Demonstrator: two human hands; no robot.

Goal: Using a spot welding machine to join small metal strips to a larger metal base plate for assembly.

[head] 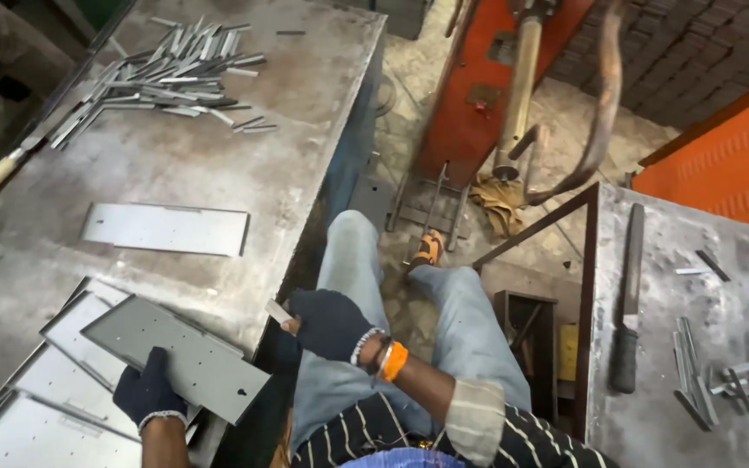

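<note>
Gloved hands [149, 390], metal plate [175, 355], small strip [277, 310]

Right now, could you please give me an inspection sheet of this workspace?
Surface: worn grey metal workbench.
Job's things: perforated panel held above stacked panels; small metal strip.
Clutter: pile of metal strips; flat sheet; file on side table.
Grippers: gloved left hand grips panel; gloved right hand pinches strip.
Cables: curved hose.
Surroundings: orange machine; foot pedal.

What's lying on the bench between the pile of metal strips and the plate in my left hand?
One flat metal sheet, seen in the head view.
</note>
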